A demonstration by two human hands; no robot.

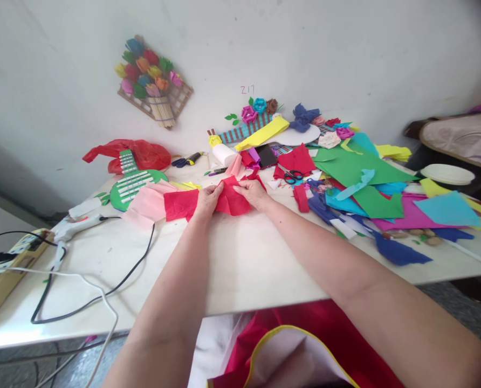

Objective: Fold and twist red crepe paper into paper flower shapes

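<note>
A sheet of red crepe paper (179, 205) lies on the white table (240, 258), bunched up between my two hands. My left hand (208, 200) pinches the paper's folded middle with closed fingers. My right hand (255, 193) grips the crumpled right end of the same sheet, fingers curled over it. A pink crepe sheet (149, 203) lies under the red one on the left.
Scissors (292, 175) lie just beyond my right hand. A heap of coloured paper (370, 183) covers the right side. A glue gun (76, 226) with black cable (123, 280) and a power strip (18, 245) sit left. White plates (446, 173) stand far right.
</note>
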